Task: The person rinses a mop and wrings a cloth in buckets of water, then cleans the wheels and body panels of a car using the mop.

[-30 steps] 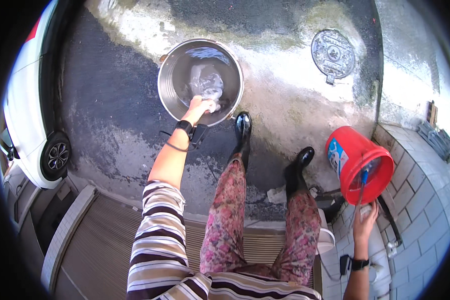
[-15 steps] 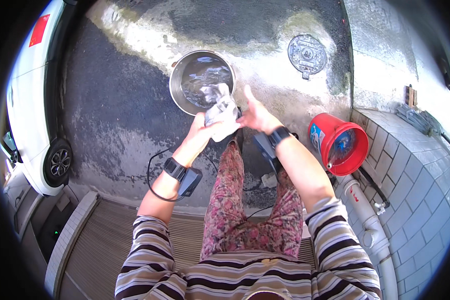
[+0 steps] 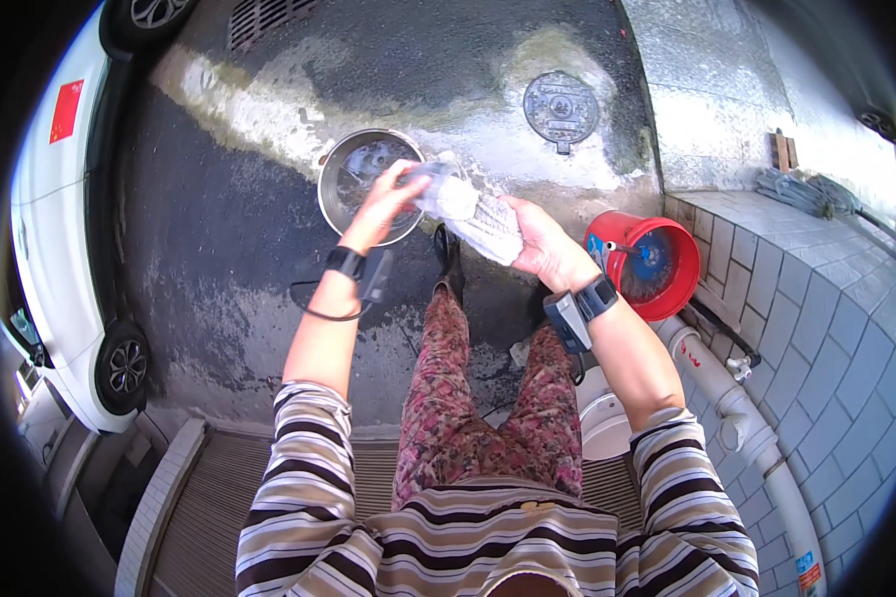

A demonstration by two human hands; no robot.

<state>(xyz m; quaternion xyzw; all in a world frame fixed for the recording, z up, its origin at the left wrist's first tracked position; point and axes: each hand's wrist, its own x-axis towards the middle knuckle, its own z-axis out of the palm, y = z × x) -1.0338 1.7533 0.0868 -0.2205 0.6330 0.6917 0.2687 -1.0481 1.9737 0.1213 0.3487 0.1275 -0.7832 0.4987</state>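
Whitish cloth [image 3: 483, 221]: stretched between both hands!
Left hand [image 3: 378, 207]: fingers curved at one end, blurred; can't tell if they pinch.
Right hand [image 3: 548, 242]: pinching the cloth's other end.
Metal pail [image 3: 325, 204]: behind the left hand, water [image 3: 366, 159] inside.
Red bucket [image 3: 689, 289]: tilted, right of the right hand, something blue [image 3: 657, 263] within.

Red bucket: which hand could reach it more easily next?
Probably the right hand: it looks nearer the red bucket, while the left hand is farther over, by the metal bucket. But the right hand holds a pale cloth, so its grip may need freeing first.
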